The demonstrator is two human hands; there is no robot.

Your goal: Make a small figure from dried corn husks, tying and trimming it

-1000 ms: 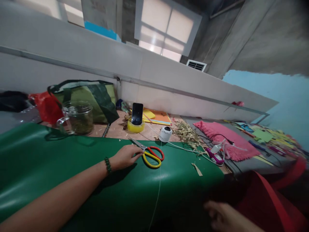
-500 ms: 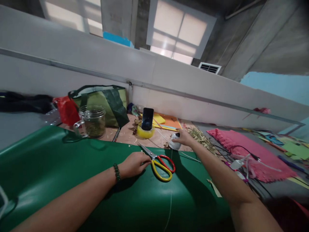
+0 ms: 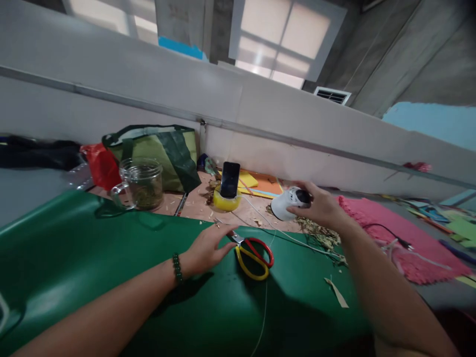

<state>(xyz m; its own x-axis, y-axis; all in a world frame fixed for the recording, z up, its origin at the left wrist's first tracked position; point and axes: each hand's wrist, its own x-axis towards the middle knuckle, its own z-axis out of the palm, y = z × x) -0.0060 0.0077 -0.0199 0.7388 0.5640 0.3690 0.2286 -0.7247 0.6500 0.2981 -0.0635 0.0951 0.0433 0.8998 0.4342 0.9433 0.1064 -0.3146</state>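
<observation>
A pair of scissors [image 3: 252,258] with one red and one yellow handle lies on the green sheet [image 3: 122,248]. My left hand [image 3: 210,248], a dark beaded bracelet at its wrist, reaches over the blades and covers most of them. Its thumb and fingers are apart; whether they touch the metal is hard to tell. My right hand [image 3: 320,206] is closed around the dark end of a white thread spool [image 3: 284,204], which tilts above the table's far part. A thin white thread [image 3: 265,312] runs down the green sheet.
A phone [image 3: 230,179] leans upright on a yellow tape roll [image 3: 226,201], with a white cable [image 3: 267,218] nearby. Leftward stand a glass mug [image 3: 145,186] and a green bag [image 3: 156,148]. Dried plant scraps [image 3: 323,233] and pink cloth [image 3: 405,243] lie right.
My right hand has lifted the white spool and moved it right, tilting it. My left hand has shifted forward over the scissor blades and its fingers have spread.
</observation>
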